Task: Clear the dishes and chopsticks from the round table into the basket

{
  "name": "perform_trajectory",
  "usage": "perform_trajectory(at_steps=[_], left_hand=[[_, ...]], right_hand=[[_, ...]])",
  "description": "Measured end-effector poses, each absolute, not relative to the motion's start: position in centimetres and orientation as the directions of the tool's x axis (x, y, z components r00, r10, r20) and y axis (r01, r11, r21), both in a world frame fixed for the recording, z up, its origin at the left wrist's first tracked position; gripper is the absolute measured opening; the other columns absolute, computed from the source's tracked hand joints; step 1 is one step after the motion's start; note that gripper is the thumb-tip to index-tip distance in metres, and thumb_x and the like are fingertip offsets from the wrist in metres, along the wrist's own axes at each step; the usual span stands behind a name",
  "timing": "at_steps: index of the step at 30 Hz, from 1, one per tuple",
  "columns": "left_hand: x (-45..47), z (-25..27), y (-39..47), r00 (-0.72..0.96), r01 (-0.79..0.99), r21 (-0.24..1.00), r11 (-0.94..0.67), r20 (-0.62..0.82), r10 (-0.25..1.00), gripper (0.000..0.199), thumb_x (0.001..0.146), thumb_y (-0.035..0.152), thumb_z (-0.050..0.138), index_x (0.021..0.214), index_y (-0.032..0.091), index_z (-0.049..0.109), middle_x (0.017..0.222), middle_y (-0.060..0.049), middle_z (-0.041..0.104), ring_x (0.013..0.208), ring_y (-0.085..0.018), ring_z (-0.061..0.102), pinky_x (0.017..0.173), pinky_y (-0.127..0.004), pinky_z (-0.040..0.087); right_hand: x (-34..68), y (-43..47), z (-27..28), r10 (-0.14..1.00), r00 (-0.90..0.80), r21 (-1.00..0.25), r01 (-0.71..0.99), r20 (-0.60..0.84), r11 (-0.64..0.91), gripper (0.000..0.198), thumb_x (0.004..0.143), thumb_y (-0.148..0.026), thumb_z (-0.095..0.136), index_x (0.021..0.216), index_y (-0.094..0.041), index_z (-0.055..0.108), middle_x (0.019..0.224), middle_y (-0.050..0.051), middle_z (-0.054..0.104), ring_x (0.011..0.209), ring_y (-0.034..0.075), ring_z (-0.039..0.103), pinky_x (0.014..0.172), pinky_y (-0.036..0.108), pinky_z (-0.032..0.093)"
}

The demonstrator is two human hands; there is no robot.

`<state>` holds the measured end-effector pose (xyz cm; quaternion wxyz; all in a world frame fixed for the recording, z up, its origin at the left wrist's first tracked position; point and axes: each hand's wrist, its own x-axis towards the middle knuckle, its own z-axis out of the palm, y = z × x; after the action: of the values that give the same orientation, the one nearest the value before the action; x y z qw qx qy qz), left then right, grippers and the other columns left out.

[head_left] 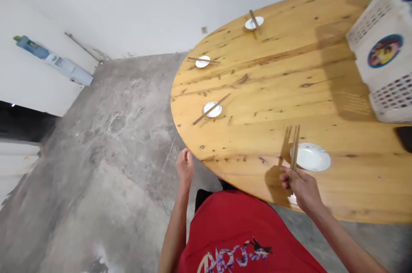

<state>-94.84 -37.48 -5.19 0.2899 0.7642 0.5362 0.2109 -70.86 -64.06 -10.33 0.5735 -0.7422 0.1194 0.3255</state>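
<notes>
My right hand (301, 187) grips a pair of brown chopsticks (295, 146) over the near edge of the round wooden table (289, 75), their tips pointing away from me. A small white plate (311, 157) lies just to the right of the chopsticks. My left hand (184, 165) hangs beside the table's left edge, fingers curled, with nothing in it. Three more small white plates, near (213, 109), middle (202, 62) and far (254, 22), sit along the table's left rim, each with chopsticks laid across it.
A white perforated plastic basket (383, 50) with a round sticker stands at the table's right. A dark object (404, 138) lies at the right edge. Bare concrete floor (106, 144) spreads to the left. A blue water bottle (54, 60) lies by the white wall.
</notes>
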Motion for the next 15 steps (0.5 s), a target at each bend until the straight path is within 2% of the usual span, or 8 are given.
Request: perform_trajectory(at_steps=[2, 4, 6, 9, 11, 13, 15], left_hand=[[-91.7, -5.2, -34.1, 0.434, 0.728, 0.563, -0.391, 0.062, 0.899, 0.027, 0.097, 0.023, 0.044, 0.113, 0.02, 0.066, 0.112, -0.01, 0.07, 0.108, -0.021, 0.066, 0.099, -0.034, 0.05], [-88.6, -5.5, -31.1, 0.518, 0.74, 0.462, -0.489, 0.073, 0.852, 0.032, 0.096, 0.021, 0.05, 0.126, 0.015, 0.062, 0.124, -0.015, 0.066, 0.121, -0.024, 0.061, 0.107, -0.037, 0.046], [-85.8, -5.9, -28.7, 0.587, 0.747, 0.362, -0.558, 0.033, 0.809, 0.041, 0.095, 0.022, 0.056, 0.135, 0.011, 0.056, 0.133, -0.019, 0.062, 0.13, -0.028, 0.055, 0.111, -0.04, 0.043], [-82.8, -6.4, -26.0, 0.661, 0.743, 0.224, -0.631, -0.095, 0.744, 0.048, 0.095, 0.025, 0.06, 0.14, 0.009, 0.052, 0.138, -0.021, 0.059, 0.132, -0.031, 0.054, 0.11, -0.042, 0.043], [-81.7, -6.5, -24.6, 0.696, 0.718, 0.152, -0.679, -0.189, 0.693, 0.04, 0.098, 0.027, 0.057, 0.133, 0.008, 0.056, 0.134, -0.021, 0.062, 0.129, -0.031, 0.056, 0.107, -0.042, 0.045], [-81.2, -6.5, -23.5, 0.717, 0.686, 0.116, -0.718, -0.27, 0.642, 0.031, 0.101, 0.025, 0.05, 0.125, 0.008, 0.061, 0.127, -0.02, 0.066, 0.125, -0.029, 0.059, 0.104, -0.039, 0.047], [-81.3, -6.3, -22.6, 0.731, 0.659, 0.12, -0.743, -0.334, 0.595, 0.03, 0.104, 0.023, 0.041, 0.121, 0.01, 0.062, 0.121, -0.018, 0.069, 0.119, -0.027, 0.064, 0.098, -0.036, 0.049]], right_hand=[[-72.1, -62.8, -9.2, 0.229, 0.778, -0.802, -0.513, -0.585, -0.304, 0.045, 0.065, -0.052, 0.072, 0.094, -0.019, 0.066, 0.056, 0.0, 0.06, 0.04, 0.013, 0.046, 0.037, 0.024, 0.031], [-73.6, -60.9, -8.1, 0.254, 0.787, -0.822, -0.499, -0.562, -0.275, 0.053, 0.064, -0.055, 0.074, 0.102, -0.019, 0.064, 0.057, -0.002, 0.061, 0.041, 0.013, 0.047, 0.037, 0.023, 0.031], [-75.1, -58.1, -7.4, 0.266, 0.785, -0.828, -0.519, -0.56, -0.213, 0.056, 0.062, -0.054, 0.076, 0.103, -0.019, 0.062, 0.06, 0.0, 0.065, 0.043, 0.014, 0.051, 0.04, 0.024, 0.038], [-77.2, -52.8, -6.9, 0.266, 0.763, -0.802, -0.593, -0.589, -0.073, 0.049, 0.056, -0.046, 0.079, 0.093, -0.018, 0.063, 0.074, 0.004, 0.072, 0.049, 0.014, 0.056, 0.044, 0.025, 0.044], [-78.1, -48.9, -6.8, 0.251, 0.744, -0.765, -0.644, -0.619, 0.025, 0.039, 0.053, -0.038, 0.077, 0.083, -0.018, 0.063, 0.077, 0.006, 0.073, 0.046, 0.01, 0.051, 0.039, 0.022, 0.037], [-78.6, -44.9, -6.9, 0.222, 0.726, -0.725, -0.681, -0.651, 0.098, 0.03, 0.053, -0.032, 0.073, 0.075, -0.018, 0.06, 0.07, 0.005, 0.071, 0.039, 0.006, 0.038, 0.035, 0.019, 0.023], [-78.9, -41.1, -6.9, 0.181, 0.719, -0.706, -0.694, -0.671, 0.14, 0.024, 0.056, -0.031, 0.071, 0.072, -0.018, 0.059, 0.062, 0.002, 0.066, 0.036, 0.003, 0.027, 0.035, 0.018, 0.014]])
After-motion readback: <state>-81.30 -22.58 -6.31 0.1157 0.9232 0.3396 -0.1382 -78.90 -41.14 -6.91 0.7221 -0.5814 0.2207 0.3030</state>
